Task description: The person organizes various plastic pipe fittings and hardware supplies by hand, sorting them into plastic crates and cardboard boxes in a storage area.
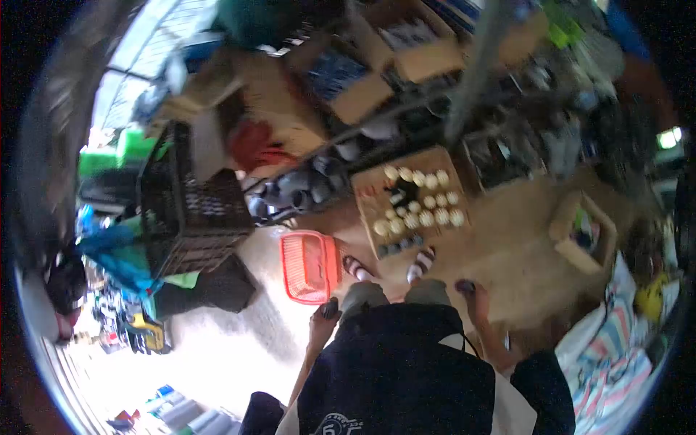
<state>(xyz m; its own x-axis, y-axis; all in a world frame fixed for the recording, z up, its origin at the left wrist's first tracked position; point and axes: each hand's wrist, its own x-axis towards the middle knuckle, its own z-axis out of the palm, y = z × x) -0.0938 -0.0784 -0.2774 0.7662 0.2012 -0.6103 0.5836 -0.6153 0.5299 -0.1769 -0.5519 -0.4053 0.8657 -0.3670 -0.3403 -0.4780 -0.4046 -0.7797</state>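
Note:
I am looking straight down my dark shirt at my feet in striped sandals [420,262]. My left hand [324,315] hangs by my hip just below an orange plastic basket [312,267] on the floor. Something small and dark shows at its fingertips; the blur hides what it is. My right hand [473,296] hangs on the other side, also with a dark patch at its fingers. In front of my feet lies a flat cardboard box [370,190] holding several pale round pieces and a few dark ones.
A black plastic crate [185,210] stands at the left, with grey pipe fittings [304,185] beside it. Open cardboard boxes fill shelves at the top. A small cardboard box [583,233] and striped cloth [609,348] are at the right. A metal post [475,65] rises ahead.

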